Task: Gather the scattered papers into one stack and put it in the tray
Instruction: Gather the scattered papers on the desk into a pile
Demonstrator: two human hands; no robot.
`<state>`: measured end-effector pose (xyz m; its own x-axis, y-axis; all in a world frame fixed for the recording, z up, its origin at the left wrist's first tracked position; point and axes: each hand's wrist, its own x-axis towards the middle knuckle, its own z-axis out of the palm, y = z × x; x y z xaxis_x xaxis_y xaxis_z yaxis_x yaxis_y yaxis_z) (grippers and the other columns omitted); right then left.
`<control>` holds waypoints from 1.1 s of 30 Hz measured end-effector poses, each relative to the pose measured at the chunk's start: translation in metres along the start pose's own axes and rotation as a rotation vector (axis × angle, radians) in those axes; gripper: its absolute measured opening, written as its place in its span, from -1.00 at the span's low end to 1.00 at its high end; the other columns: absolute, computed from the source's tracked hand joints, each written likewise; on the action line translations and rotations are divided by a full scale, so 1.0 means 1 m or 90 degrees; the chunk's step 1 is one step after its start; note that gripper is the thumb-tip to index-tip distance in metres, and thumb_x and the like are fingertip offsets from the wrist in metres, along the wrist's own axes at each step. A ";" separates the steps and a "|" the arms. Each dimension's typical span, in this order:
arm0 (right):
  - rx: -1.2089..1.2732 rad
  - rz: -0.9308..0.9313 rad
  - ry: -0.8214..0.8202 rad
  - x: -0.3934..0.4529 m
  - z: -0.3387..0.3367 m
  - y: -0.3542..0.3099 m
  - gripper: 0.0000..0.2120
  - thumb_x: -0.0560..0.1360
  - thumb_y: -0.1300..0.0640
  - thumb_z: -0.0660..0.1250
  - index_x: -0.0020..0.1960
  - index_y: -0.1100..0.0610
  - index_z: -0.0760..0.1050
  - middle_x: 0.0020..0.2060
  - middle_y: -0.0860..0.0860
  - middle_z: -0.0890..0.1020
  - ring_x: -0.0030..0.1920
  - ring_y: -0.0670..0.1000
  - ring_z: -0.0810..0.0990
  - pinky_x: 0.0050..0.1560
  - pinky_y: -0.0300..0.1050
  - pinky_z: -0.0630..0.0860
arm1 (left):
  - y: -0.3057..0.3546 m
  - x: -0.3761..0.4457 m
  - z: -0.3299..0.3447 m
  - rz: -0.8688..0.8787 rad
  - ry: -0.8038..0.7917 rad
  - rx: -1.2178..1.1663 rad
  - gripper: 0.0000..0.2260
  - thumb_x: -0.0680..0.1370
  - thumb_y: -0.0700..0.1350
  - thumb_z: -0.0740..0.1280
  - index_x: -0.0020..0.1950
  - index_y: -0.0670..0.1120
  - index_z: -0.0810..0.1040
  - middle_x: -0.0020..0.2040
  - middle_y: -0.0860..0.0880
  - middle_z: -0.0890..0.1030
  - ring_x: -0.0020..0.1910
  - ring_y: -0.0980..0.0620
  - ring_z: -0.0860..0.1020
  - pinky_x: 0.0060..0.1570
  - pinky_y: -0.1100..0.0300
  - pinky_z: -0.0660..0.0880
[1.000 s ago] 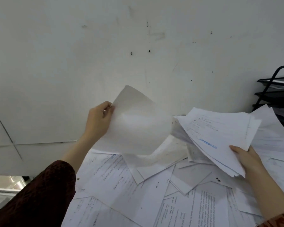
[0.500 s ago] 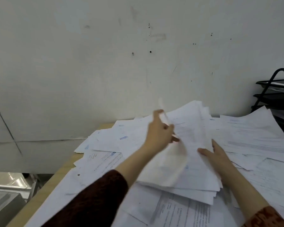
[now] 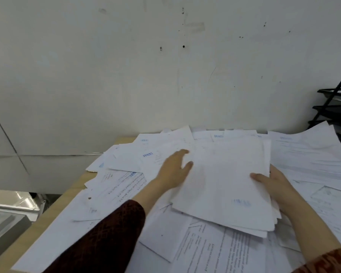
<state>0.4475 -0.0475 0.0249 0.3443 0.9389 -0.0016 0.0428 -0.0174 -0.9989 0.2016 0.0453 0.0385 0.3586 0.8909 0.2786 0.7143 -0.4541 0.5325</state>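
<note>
Stack: thick white paper stack [image 3: 222,184], blank side up with a faint blue stamp, lies between the two hands on top of the loose sheets.
Left hand: left hand [image 3: 173,170] lies at the stack's left edge, fingers [image 3: 182,152] extended and relaxed, thumb on the top sheet.
Right hand: right hand [image 3: 274,184] grips the stack's right edge, thumb on top, fingers curled beneath and hidden.
Loose sheets: scattered printed white papers [image 3: 122,182] cover the light wooden tabletop [image 3: 53,205].
Tray: black wire tiered tray [image 3: 337,109] stands at the far right against the wall, well apart from the stack.
</note>
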 end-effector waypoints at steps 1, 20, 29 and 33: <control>-0.007 0.005 0.010 0.002 -0.004 0.002 -0.73 0.55 0.29 0.24 0.23 0.11 0.42 0.03 0.07 0.56 -0.09 0.04 0.56 -0.14 -0.12 0.46 | -0.019 -0.001 -0.007 -0.033 -0.058 0.084 -0.47 0.57 0.16 0.22 0.48 -0.04 0.25 0.45 -0.05 0.34 0.43 -0.04 0.29 0.38 0.10 0.17; 0.080 0.005 0.221 0.017 -0.014 0.016 -0.57 0.54 0.31 0.23 0.38 0.16 0.29 0.21 0.07 0.47 0.08 0.06 0.46 0.14 -0.05 0.41 | -0.090 -0.044 -0.074 -0.003 0.045 0.089 -0.66 0.48 -0.44 0.19 0.04 -0.15 0.67 -0.03 -0.05 0.68 -0.06 -0.04 0.59 -0.13 0.20 0.45; 0.032 -0.056 0.111 0.006 0.001 0.008 -0.64 0.56 0.32 0.20 0.34 0.18 0.35 0.12 0.04 0.49 0.00 0.05 0.50 0.04 -0.12 0.38 | -0.075 -0.028 -0.093 -0.246 0.300 -0.161 -0.80 0.58 -0.20 0.24 0.13 -0.24 0.56 -0.03 -0.11 0.60 -0.08 -0.10 0.56 -0.02 0.06 0.51; -0.041 -0.051 0.022 0.004 0.015 0.011 -0.68 0.56 0.34 0.19 0.30 0.19 0.39 0.11 0.07 0.53 -0.07 0.03 0.53 -0.16 -0.18 0.42 | -0.002 -0.029 -0.047 -0.181 0.145 -0.382 -0.85 0.61 -0.23 0.17 0.13 -0.20 0.48 -0.05 -0.21 0.61 -0.27 -0.11 0.61 -0.30 0.06 0.62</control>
<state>0.4350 -0.0386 0.0135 0.3689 0.9260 0.0804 0.1311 0.0338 -0.9908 0.1613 0.0202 0.0673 0.0256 0.9817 0.1888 0.2833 -0.1882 0.9404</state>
